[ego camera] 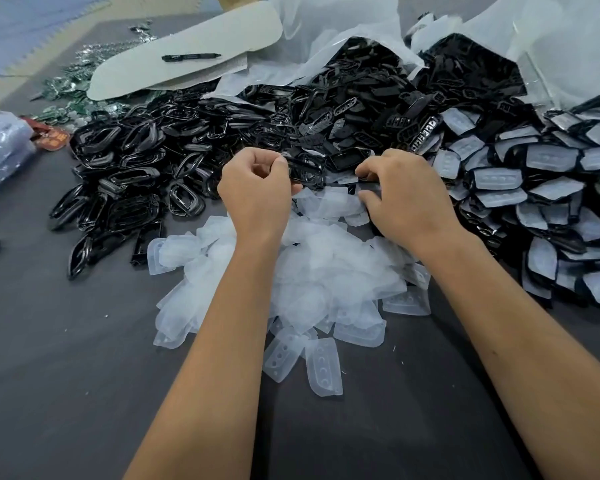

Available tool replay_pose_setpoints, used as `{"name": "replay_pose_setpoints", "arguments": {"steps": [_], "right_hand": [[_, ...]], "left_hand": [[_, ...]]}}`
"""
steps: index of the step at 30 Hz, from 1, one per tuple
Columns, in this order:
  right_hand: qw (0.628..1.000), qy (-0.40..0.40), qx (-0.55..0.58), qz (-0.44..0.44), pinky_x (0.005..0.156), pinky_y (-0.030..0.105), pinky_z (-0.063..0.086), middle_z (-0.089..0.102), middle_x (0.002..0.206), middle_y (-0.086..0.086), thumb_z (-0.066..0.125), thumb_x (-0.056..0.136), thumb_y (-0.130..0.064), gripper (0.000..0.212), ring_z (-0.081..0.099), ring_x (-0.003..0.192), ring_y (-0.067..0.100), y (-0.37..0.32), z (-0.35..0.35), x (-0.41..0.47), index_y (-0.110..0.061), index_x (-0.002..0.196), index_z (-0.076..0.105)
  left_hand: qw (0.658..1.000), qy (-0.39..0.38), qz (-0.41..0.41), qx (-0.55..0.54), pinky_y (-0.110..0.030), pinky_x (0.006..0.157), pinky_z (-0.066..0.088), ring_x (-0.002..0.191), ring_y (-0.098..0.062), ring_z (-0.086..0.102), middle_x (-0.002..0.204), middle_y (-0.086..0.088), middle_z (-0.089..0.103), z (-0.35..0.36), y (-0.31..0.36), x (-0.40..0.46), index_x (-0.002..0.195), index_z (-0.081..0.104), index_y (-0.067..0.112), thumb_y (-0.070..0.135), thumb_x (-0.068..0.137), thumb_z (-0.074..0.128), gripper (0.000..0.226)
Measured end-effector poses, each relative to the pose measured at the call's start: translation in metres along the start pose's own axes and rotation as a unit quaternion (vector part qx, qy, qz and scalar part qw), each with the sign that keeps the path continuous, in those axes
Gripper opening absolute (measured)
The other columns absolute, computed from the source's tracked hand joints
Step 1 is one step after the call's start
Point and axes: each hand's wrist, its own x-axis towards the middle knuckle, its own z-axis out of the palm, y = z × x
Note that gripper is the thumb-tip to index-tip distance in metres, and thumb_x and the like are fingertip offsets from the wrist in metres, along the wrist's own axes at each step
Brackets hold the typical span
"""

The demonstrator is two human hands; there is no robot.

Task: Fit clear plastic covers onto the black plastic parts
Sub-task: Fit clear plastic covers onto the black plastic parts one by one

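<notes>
1. Clear plastic covers (302, 271), translucent and roughly trapezoidal with moulded button dimples, lie in a loose heap on the dark grey worktop (49, 358), directly under and between the two forearms.
2. Black plastic parts (136, 174), glossy open frames, form a wide pile behind and to the left of the cover heap; more spill from two torn white plastic bags (326, 26) at the far edge.
3. Covered black parts (541, 188) (black frames with a clear cover already seated) are stacked in overlapping rows on the right.
4. The left hand (255, 192) is curled, thumb and fingertips pinching one black frame (307, 169) at the near edge of the black pile.
5. The right hand (404, 192) is curled with its fingertips down at the far edge of the cover heap, pinching a clear cover (343, 178) just beside the held frame.
6. A black marker pen (191, 57) rests on a pale rounded cardboard sheet (187, 46) at the far left.
7. Small green circuit boards (73, 84) lie scattered next to that sheet.
</notes>
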Motion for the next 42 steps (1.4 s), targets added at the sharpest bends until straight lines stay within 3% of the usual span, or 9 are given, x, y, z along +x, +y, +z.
{"name": "replay_pose_setpoints", "arguments": {"steps": [4, 9, 16, 20, 25, 28, 32, 37, 42], "right_hand": [[0.998, 0.018, 0.053, 0.009, 0.093, 0.039, 0.054, 0.071, 0.107, 0.006, 0.078, 0.09, -0.012, 0.029, 0.064, 0.096, 0.021, 0.006, -0.002, 0.002, -0.013, 0.119, 0.074], [0.984, 0.092, 0.148, 0.038, 0.068, 0.005, 0.043, 0.072, 0.083, -0.003, 0.078, 0.087, -0.01, 0.01, 0.057, 0.067, -0.002, 0.009, -0.012, 0.004, -0.013, 0.097, 0.079], [0.955, -0.024, 0.277, 0.107, 0.049, 0.022, 0.05, 0.073, 0.071, 0.002, 0.08, 0.091, -0.019, 0.006, 0.064, 0.049, 0.012, 0.004, -0.018, 0.005, -0.015, 0.09, 0.077], [0.991, -0.066, 0.102, 0.061, 0.056, 0.021, 0.053, 0.069, 0.067, -0.005, 0.08, 0.092, -0.026, 0.013, 0.062, 0.053, 0.005, 0.008, -0.033, 0.009, -0.015, 0.085, 0.078], [0.966, -0.245, -0.037, 0.071, 0.053, 0.031, 0.062, 0.071, 0.056, 0.004, 0.083, 0.087, -0.027, 0.024, 0.069, 0.047, 0.014, -0.013, -0.038, 0.003, -0.005, 0.081, 0.074], [0.967, -0.247, -0.046, 0.052, 0.058, 0.045, 0.065, 0.074, 0.065, 0.012, 0.072, 0.085, -0.003, 0.006, 0.074, 0.057, 0.024, -0.018, -0.035, 0.003, 0.002, 0.088, 0.072], [0.983, -0.093, 0.143, 0.073, 0.058, 0.02, 0.06, 0.074, 0.072, 0.002, 0.071, 0.087, -0.003, 0.009, 0.073, 0.06, 0.013, -0.003, -0.028, 0.004, -0.008, 0.093, 0.076], [0.812, 0.052, 0.561, 0.151, 0.063, 0.027, 0.061, 0.076, 0.077, 0.007, 0.074, 0.092, 0.003, 0.018, 0.077, 0.069, 0.025, -0.005, -0.001, -0.011, -0.002, 0.11, 0.072], [0.777, 0.106, 0.601, 0.153, 0.064, 0.03, 0.063, 0.077, 0.083, 0.02, 0.074, 0.092, 0.004, 0.013, 0.078, 0.074, 0.035, -0.01, 0.018, -0.019, 0.001, 0.103, 0.069]], "left_hand": [[1.0, -0.004, 0.018, 0.001, -0.044, 0.067, 0.064, 0.053, -0.011, 0.071, 0.073, -0.012, 0.067, 0.003, 0.003, -0.003, 0.083, 0.069, 0.009, 0.007, 0.094, 0.064, 0.012], [1.0, -0.008, 0.026, -0.004, -0.044, 0.064, 0.063, 0.051, -0.011, 0.07, 0.072, -0.011, 0.068, 0.009, 0.004, -0.006, 0.082, 0.069, 0.009, 0.005, 0.092, 0.064, 0.012], [0.999, 0.021, 0.04, -0.003, -0.048, 0.07, 0.061, 0.067, -0.027, 0.073, 0.076, -0.009, 0.071, 0.018, 0.006, -0.014, 0.079, 0.067, 0.017, 0.01, 0.091, 0.064, 0.014], [0.996, 0.065, 0.052, -0.01, -0.048, 0.076, 0.058, 0.076, -0.029, 0.072, 0.08, -0.003, 0.071, 0.017, 0.007, -0.014, 0.084, 0.066, 0.018, 0.011, 0.092, 0.062, 0.011], [0.998, 0.023, 0.046, -0.046, -0.047, 0.072, 0.062, 0.063, -0.019, 0.074, 0.076, -0.003, 0.069, 0.019, 0.007, -0.017, 0.097, 0.068, 0.018, 0.006, 0.095, 0.059, 0.016], [0.997, -0.007, 0.038, -0.064, -0.039, 0.065, 0.063, 0.06, -0.017, 0.073, 0.07, 0.003, 0.068, 0.02, 0.007, -0.018, 0.094, 0.071, 0.013, 0.004, 0.094, 0.059, 0.015], [0.996, -0.035, 0.027, -0.079, -0.029, 0.057, 0.058, 0.058, -0.02, 0.074, 0.072, -0.002, 0.066, 0.022, 0.007, -0.018, 0.092, 0.069, 0.009, 0.001, 0.093, 0.06, 0.012], [0.995, -0.052, 0.04, -0.073, -0.032, 0.059, 0.059, 0.058, -0.02, 0.074, 0.077, -0.009, 0.066, 0.022, 0.006, -0.02, 0.091, 0.067, 0.007, -0.001, 0.091, 0.061, 0.01], [0.992, -0.094, 0.006, -0.086, -0.049, 0.068, 0.065, 0.065, -0.023, 0.076, 0.082, -0.009, 0.07, 0.023, 0.003, -0.022, 0.092, 0.07, 0.008, -0.001, 0.089, 0.061, 0.013]]}}
